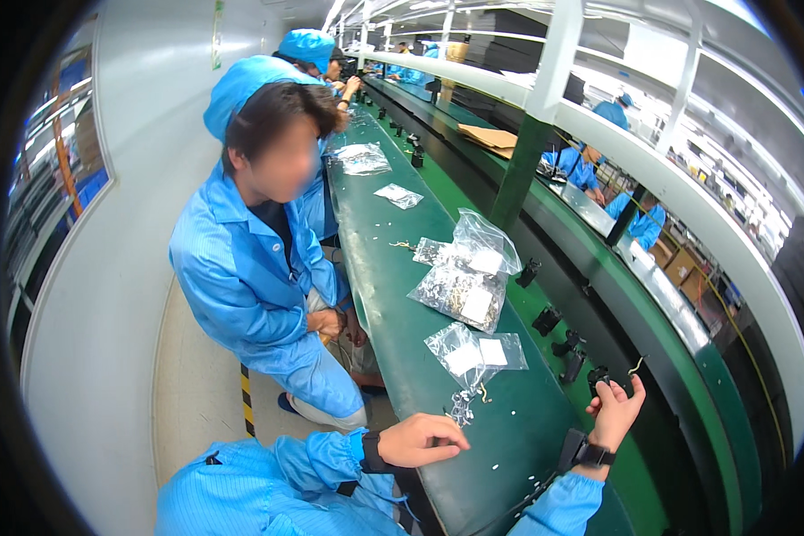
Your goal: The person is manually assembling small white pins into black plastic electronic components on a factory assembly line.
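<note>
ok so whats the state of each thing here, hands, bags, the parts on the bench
left hand: resting on the green bench, fingers curled near a small pile of parts
right hand: raised at the black fixture, pinching something too small to tell
nearest plastic bags: lying flat, white labels up
full plastic bag: lying on bench, packed with small parts
loose white bits: scattered on bench
co-worker: seated beside bench, hands together in lap
</note>
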Motion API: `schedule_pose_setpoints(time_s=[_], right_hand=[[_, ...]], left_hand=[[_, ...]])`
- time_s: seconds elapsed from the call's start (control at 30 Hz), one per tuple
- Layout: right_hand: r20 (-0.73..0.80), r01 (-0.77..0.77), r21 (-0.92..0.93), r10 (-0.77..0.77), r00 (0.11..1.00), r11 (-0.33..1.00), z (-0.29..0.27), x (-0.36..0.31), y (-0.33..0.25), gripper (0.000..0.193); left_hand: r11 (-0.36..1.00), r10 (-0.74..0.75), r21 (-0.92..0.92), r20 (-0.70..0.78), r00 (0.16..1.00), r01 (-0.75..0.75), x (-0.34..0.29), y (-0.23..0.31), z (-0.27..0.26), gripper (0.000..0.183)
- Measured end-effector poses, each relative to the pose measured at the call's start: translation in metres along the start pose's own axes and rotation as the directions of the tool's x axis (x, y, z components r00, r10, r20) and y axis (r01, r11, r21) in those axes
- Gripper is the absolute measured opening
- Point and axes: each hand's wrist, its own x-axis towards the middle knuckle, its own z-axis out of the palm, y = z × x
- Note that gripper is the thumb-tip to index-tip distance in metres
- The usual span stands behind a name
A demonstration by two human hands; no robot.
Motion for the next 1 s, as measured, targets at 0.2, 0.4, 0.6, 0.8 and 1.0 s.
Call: schedule_pose_setpoints(time_s=[0.2,0.4,0.6,0.8,1.0], right_hand=[[0.274,-0.013,0.223,-0.050,0.960,0.975,0.000,-0.080,-0.031,0.071],[0.185,0.040,0.057,-0.050,0.981,0.998,-0.056,-0.134,0.001,0.056],[-0.057,0.004,0.054,-0.001,0.998,0.999,-0.078,-0.163,0.006,0.052],[-0.111,0.005,0.185,0.015,0.994,0.983,-0.097,-0.149,0.019,0.029],[-0.118,-0.064,0.276,0.100,0.988,0.959,-0.121,-0.148,0.026,0.013]], left_hand=[[0.969,0.139,-0.193,-0.092,0.986,-0.155,0.097,0.025,0.035,0.060],[0.733,0.086,-0.624,0.478,0.874,0.270,0.155,0.014,0.101,0.050],[0.883,0.125,-0.463,0.381,0.916,0.072,0.154,-0.003,0.120,0.035],[0.737,0.106,-0.671,0.226,0.968,0.076,0.172,-0.008,0.096,0.059],[0.797,0.091,-0.591,0.326,0.941,0.127,0.171,-0.003,0.112,0.077]])
